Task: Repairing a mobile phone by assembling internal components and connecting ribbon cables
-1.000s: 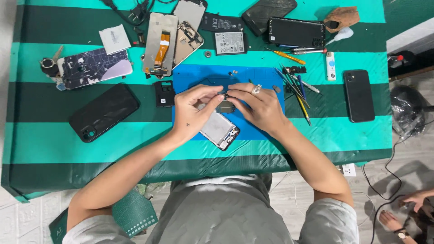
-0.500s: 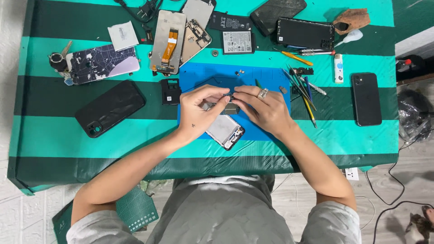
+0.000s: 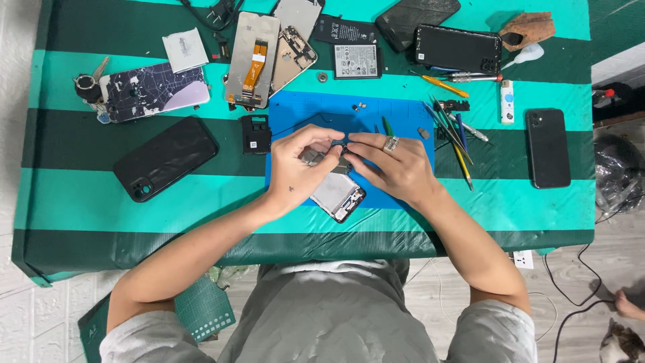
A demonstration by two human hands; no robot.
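Still over the blue mat [image 3: 322, 111], both hands [image 3: 349, 165] keep pinching the opened phone [image 3: 336, 195], barely shifted.

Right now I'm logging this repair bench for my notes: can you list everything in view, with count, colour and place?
Table: one, teal and dark green stripes, fills the view.
Mat: one, blue, centre.
Opened phone: one, silver-grey, on the mat under the hands.
Black phones: one at left, one at right, two at top.
Cracked back cover: one, dark and lilac, upper left.
Screen panels: two, grey, top centre.
Batteries: two, top centre.
Small black part: one, left of the mat.
Tools: several, mixed colours, right of the mat.
Lighter: one, white, right.
Left hand and right hand: both pinching a small part over the opened phone.
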